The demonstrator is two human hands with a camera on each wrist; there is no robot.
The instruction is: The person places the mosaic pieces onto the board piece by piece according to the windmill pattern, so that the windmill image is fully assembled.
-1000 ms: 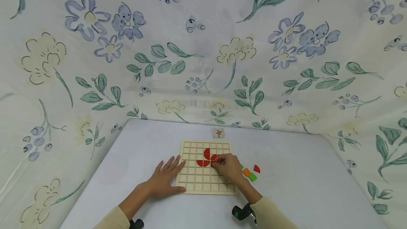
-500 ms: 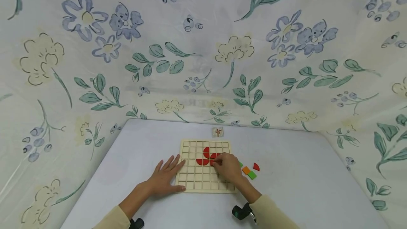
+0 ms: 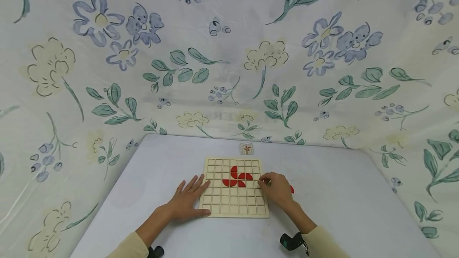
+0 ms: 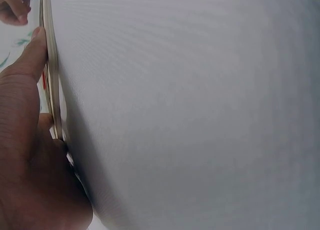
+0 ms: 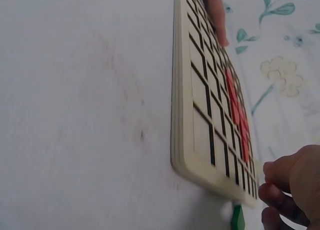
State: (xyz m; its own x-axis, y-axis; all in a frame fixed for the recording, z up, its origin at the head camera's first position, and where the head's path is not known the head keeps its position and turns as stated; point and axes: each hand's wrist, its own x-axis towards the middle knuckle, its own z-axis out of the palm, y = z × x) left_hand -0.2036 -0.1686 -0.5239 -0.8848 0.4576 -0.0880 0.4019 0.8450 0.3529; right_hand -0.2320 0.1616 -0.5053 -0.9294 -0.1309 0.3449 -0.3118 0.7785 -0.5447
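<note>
A square wooden grid board (image 3: 236, 200) lies on the table, with several red curved pieces (image 3: 230, 182) forming a pinwheel in its cells. My left hand (image 3: 184, 201), fingers spread, rests along the board's left edge, its thumb by the near corner. Just past the right edge hovers my right hand (image 3: 275, 189), fingers loosely bent. In the right wrist view, nothing shows between the right fingertips (image 5: 270, 171). A green piece (image 5: 238, 218) lies below them, beside the board. Part of a loose red piece (image 3: 292, 189) shows behind the right hand, which hides other loose pieces.
Behind the board lies a small card (image 3: 246, 149) printed with a red pinwheel on a grid. The white table (image 3: 344, 194) extends to both sides. A floral sheet (image 3: 229, 90) hangs behind it. Each wrist wears a black camera (image 3: 292, 242).
My right hand has let go of the red piece on the board and moved right, past the board's edge, now covering the loose orange and green pieces. The left hand has stayed put.
</note>
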